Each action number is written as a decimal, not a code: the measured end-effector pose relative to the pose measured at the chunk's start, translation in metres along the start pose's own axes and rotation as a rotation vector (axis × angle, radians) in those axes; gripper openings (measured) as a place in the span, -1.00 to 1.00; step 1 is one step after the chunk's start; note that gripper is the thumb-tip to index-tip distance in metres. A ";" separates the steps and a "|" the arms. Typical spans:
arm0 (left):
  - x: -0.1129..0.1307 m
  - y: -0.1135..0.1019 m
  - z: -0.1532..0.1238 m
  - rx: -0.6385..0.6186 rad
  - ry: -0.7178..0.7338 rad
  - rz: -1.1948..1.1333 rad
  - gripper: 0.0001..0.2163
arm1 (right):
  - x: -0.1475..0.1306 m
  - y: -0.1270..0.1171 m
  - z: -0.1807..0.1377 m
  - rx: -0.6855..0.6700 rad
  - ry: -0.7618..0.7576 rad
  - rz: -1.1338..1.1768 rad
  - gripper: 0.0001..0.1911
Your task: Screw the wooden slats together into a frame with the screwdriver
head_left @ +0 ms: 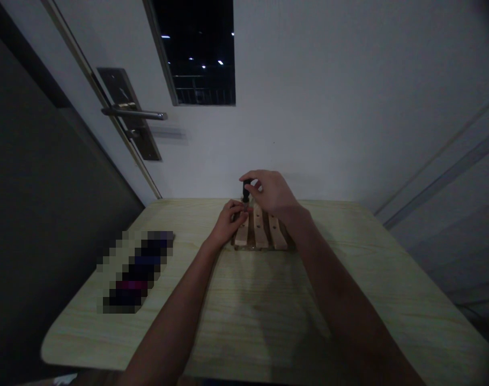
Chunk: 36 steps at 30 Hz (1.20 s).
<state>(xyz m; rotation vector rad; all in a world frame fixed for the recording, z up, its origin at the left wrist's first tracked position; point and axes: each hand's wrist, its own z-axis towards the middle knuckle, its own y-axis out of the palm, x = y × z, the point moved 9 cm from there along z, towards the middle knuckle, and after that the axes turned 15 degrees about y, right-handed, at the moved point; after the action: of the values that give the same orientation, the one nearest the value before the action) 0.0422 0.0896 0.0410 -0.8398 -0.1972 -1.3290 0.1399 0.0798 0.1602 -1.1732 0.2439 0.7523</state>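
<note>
Right forearm [343, 287], grip [273, 191] closed around black handle [245, 193]

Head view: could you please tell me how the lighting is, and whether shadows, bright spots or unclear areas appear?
Head view: dim overall; head view: soft shadows on the table before the wooden pieces, and below the handle; head view: small bright lights in the dark window; head view: coarse pixel blocks hide an area at the table's left.
</note>
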 end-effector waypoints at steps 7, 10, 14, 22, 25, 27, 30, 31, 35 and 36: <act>0.001 -0.002 0.000 0.004 -0.017 -0.057 -0.83 | 0.002 0.001 0.002 0.004 -0.001 -0.004 -0.82; 0.002 -0.005 0.001 0.025 -0.010 -0.022 -0.84 | 0.004 0.002 0.003 0.008 0.026 -0.035 -0.85; 0.000 -0.005 -0.001 0.023 -0.032 -0.010 -0.81 | 0.004 0.001 0.003 0.023 0.036 -0.052 -0.83; -0.004 -0.001 -0.006 -0.053 -0.058 -0.033 -0.74 | -0.003 0.002 -0.002 0.020 -0.006 -0.084 -0.78; -0.006 0.003 -0.009 -0.129 -0.052 -0.090 -0.69 | -0.002 0.004 -0.003 0.014 -0.018 -0.079 -0.69; -0.008 0.004 -0.011 -0.157 -0.059 -0.138 -0.65 | -0.002 0.005 -0.004 0.010 -0.028 -0.077 -0.64; -0.012 0.004 -0.013 -0.166 -0.079 -0.166 -0.61 | -0.002 0.004 -0.004 0.003 -0.022 -0.063 -0.64; -0.013 0.004 -0.013 -0.164 -0.087 -0.168 -0.61 | -0.002 0.004 -0.004 -0.003 -0.017 -0.057 -0.65; -0.014 0.007 -0.015 -0.169 -0.130 -0.200 -0.58 | -0.002 0.003 -0.004 -0.021 -0.010 -0.030 -0.65; -0.014 0.007 -0.015 -0.170 -0.140 -0.213 -0.57 | -0.002 0.003 -0.005 -0.022 -0.014 -0.023 -0.65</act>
<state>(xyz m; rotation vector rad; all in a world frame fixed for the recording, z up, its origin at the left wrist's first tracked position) 0.0400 0.0912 0.0191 -1.0798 -0.2930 -1.5020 0.1370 0.0753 0.1574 -1.1894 0.2109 0.7449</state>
